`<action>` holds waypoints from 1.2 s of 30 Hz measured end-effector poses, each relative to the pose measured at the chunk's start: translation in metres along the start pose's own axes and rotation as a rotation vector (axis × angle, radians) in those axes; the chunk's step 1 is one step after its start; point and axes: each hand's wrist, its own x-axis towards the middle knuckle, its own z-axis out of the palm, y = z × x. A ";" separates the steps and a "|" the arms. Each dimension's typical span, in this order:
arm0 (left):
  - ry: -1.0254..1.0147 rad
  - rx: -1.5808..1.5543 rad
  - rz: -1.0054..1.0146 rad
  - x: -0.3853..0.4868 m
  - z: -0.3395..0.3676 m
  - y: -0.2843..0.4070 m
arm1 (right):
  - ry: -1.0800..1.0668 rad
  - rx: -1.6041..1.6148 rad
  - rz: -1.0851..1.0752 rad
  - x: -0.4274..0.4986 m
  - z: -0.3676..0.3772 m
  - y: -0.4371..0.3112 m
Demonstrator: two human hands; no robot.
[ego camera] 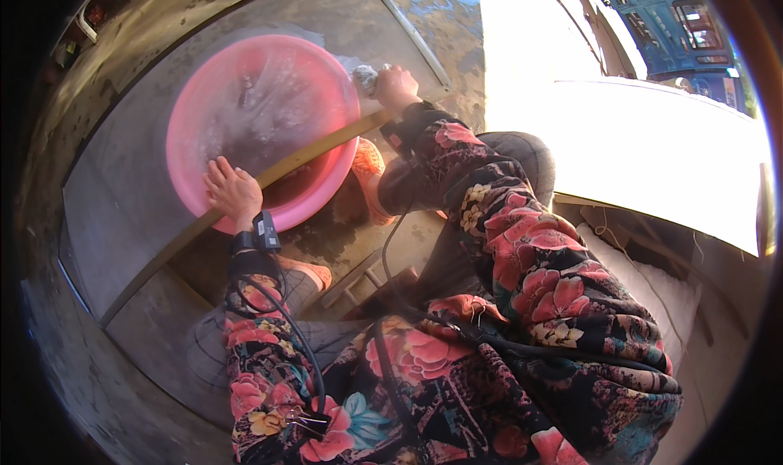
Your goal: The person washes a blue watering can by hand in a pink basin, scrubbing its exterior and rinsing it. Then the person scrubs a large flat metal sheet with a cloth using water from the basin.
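A large pink plastic basin (338,186) holding sudsy water stands on the floor before me. Across it lies a framed grey panel (128,141) that looks like see-through mesh. Its near edge, a yellow-brown strip (324,147), crosses above the basin. My left hand (233,189) rests flat on this strip and the panel, fingers spread, holding nothing. At the right side of the basin, my right hand (396,87) grips a crumpled grey-white wad (366,77), perhaps a scrubber or cloth, against the panel. Wet suds show around the wad.
Orange sandals (368,159) are on the feet beside the basin. A small slatted piece (361,284) lies on the floor between the legs. Black cables (306,349) run along the sleeve and lap. Right, a brightly sunlit surface (648,153) extends toward a blue vehicle (679,30).
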 end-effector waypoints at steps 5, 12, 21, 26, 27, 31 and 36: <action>0.007 -0.039 -0.008 -0.002 -0.001 0.000 | 0.101 -0.214 0.071 0.036 -0.027 0.065; -0.018 0.018 -0.029 -0.001 0.002 -0.001 | -0.048 -0.103 0.212 0.034 -0.041 0.087; -0.037 0.005 -0.031 0.001 -0.001 -0.001 | -0.176 0.106 0.101 0.009 -0.007 0.016; -0.020 -0.011 -0.032 0.002 -0.002 -0.002 | -0.166 0.031 -0.135 -0.033 0.011 -0.046; -0.013 -0.006 -0.028 0.002 -0.002 -0.002 | -0.146 0.033 -0.189 -0.039 0.011 -0.049; 0.031 0.018 -0.015 0.001 -0.003 -0.002 | -0.171 0.014 -0.201 -0.026 0.002 -0.031; 0.093 -0.020 0.008 -0.002 -0.004 0.000 | 0.010 -0.075 -0.078 0.014 0.006 0.035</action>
